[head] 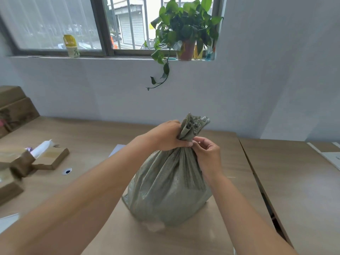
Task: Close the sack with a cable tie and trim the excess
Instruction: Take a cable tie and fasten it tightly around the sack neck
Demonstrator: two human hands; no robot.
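Note:
A grey-green woven sack [169, 184] stands upright on the wooden table [95, 140], full and bunched at the top. Its gathered mouth [193, 126] sticks up above my hands. My left hand [165, 137] is wrapped tightly around the neck from the left. On the right side of the neck sits my right hand [207, 153], thumb and fingertips pinched together where they meet my left fingers. No cable tie or cutter can be made out; whatever the right fingertips pinch is too small to tell.
Cardboard boxes [47, 159] and white paper lie on the table's left part, with a small round black-and-white object [67, 171] beside them. A second table [298, 181] adjoins on the right across a narrow gap. A potted plant [185, 34] stands on the windowsill.

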